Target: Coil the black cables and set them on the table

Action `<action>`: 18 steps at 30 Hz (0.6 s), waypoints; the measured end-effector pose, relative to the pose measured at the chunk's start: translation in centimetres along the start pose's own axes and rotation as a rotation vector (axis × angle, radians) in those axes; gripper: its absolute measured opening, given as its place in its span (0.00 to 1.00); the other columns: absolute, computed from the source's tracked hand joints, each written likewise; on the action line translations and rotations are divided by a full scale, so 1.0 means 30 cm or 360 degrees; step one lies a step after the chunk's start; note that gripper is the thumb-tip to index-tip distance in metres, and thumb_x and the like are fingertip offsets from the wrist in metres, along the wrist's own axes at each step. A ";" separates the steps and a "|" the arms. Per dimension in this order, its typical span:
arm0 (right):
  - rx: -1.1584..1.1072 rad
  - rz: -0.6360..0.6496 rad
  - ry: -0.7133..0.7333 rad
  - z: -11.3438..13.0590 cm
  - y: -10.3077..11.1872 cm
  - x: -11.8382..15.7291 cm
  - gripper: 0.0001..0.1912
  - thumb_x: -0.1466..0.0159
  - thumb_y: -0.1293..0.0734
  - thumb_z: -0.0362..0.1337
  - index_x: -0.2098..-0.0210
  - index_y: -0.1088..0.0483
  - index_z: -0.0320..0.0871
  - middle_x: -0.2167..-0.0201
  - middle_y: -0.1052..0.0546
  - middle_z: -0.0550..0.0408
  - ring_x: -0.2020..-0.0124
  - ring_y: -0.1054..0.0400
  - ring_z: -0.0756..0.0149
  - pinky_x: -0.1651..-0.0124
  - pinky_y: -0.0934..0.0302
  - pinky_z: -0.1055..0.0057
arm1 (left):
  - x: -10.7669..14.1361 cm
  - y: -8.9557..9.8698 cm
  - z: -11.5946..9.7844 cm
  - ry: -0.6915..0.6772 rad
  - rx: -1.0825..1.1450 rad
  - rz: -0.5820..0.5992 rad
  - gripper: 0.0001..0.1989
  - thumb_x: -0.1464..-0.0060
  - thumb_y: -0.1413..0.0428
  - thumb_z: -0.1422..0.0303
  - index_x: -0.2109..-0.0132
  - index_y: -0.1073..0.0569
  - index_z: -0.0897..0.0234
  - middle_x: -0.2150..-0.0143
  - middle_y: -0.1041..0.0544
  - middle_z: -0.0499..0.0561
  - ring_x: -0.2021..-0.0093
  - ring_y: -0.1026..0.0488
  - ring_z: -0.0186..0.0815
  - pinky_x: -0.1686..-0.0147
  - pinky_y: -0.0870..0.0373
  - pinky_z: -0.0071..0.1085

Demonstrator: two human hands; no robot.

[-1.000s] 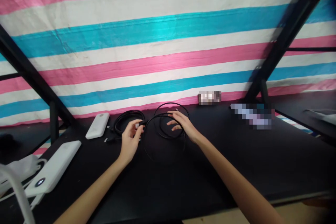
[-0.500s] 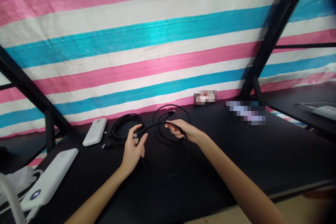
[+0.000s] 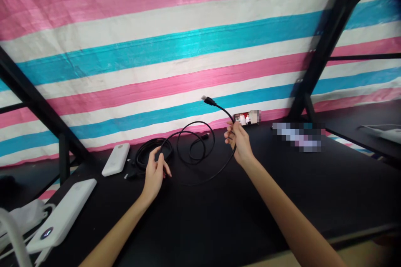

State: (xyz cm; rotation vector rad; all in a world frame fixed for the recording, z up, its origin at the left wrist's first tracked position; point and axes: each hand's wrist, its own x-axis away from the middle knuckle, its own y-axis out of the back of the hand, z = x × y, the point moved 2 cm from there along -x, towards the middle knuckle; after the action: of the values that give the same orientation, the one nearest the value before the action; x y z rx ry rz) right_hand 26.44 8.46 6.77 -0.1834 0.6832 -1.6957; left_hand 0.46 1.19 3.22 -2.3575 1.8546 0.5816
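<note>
A person's right hand (image 3: 243,146) pinches a loose black cable (image 3: 224,109) below its plug, right of a cable coil (image 3: 138,153); the left hand (image 3: 153,177), just before the coil, curls near the cable, its grip unclear. Left of the coil, white power banks (image 3: 115,159) line a black tabletop (image 3: 200,221); striped sheeting (image 3: 175,75) hangs behind.

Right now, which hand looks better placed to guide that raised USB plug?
Probably the right hand: it holds the black USB cable a short way behind the USB plug. The left hand is farther away, near the coiled black cable.
</note>
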 end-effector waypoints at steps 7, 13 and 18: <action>0.0070 0.0426 -0.0089 -0.049 -0.078 0.080 0.16 0.43 0.35 0.51 0.68 0.28 0.43 0.77 0.37 0.61 0.79 0.41 0.76 0.84 0.48 0.81 | 0.060 -0.044 -0.036 -0.0516 -0.0607 0.0313 0.31 0.50 0.45 0.60 0.40 0.44 0.55 0.36 0.48 0.57 0.37 0.50 0.45 0.42 0.51 0.48; 0.0873 0.1267 0.0364 -0.049 -0.168 0.233 0.18 0.35 0.44 0.45 0.66 0.25 0.45 0.67 0.32 0.53 0.63 0.36 0.67 0.61 0.39 0.69 | 0.128 -0.084 -0.024 -0.0195 -0.0031 0.0814 0.31 0.52 0.48 0.49 0.43 0.35 0.59 0.41 0.37 0.59 0.41 0.42 0.47 0.42 0.49 0.46; 0.1202 0.1565 0.0586 -0.002 -0.197 0.292 0.14 0.34 0.43 0.40 0.56 0.27 0.52 0.59 0.32 0.53 0.56 0.38 0.65 0.49 0.46 0.62 | 0.129 -0.088 0.018 0.0433 0.0398 0.0508 0.25 0.45 0.57 0.50 0.57 0.25 0.64 0.55 0.25 0.58 0.52 0.31 0.44 0.45 0.43 0.44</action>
State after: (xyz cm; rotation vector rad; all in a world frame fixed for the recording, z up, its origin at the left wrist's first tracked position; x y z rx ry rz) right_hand 19.22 0.78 7.73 0.8832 0.2542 -0.9126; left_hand 3.59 -1.51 0.94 -2.0795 2.2863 0.0385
